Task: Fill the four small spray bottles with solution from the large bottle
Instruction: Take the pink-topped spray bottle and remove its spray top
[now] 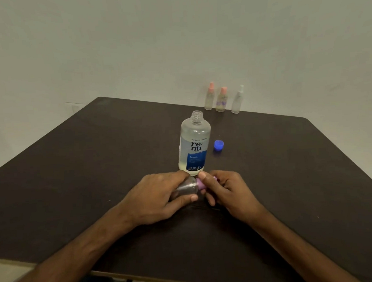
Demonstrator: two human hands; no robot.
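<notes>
The fingers of my right hand pinch the pink cap of a small spray bottle. My left hand curls round its clear body. It lies sideways low over the near desk, cap pointing right. Just beyond stands the large bottle, upright, neck open. Its blue cap lies to its right. Three more small bottles stand at the far edge.

Dim, even indoor light, soft shadows under the hands; wide-angle bending at the edges, upper-right bottles slightly soft.
</notes>
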